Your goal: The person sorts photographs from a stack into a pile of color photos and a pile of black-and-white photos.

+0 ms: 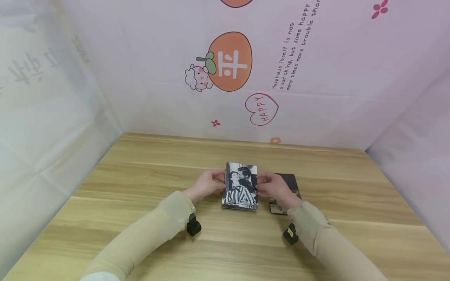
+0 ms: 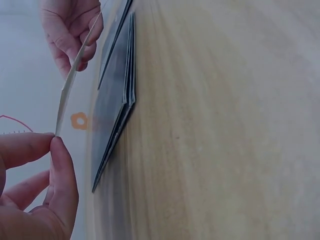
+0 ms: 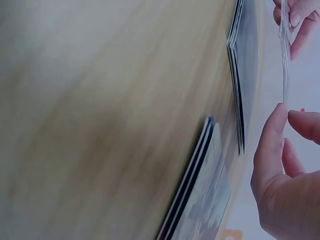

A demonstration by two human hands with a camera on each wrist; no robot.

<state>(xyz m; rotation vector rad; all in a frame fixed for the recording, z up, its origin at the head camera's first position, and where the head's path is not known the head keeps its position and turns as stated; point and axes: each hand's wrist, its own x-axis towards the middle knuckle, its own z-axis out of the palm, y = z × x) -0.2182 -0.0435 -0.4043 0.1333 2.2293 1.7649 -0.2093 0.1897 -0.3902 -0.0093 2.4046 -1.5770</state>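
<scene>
Between both hands is a black-and-white photo card (image 1: 240,185), showing a couple, one in a striped top. My left hand (image 1: 208,183) pinches its left edge between thumb and finger, and my right hand (image 1: 275,187) pinches its right edge. Seen edge-on in the left wrist view, the thin, slightly bent card (image 2: 69,95) is held clear of the table. Below it, a small stack of dark-edged cards (image 2: 117,95) lies on the wood, its layers slightly parted.
A second stack of dark picture cards (image 1: 291,182) lies to the right, partly covered by my right hand and wrist. The wood-grain table (image 1: 168,164) meets a printed cloth backdrop (image 1: 158,101) behind, with cloth walls at both sides.
</scene>
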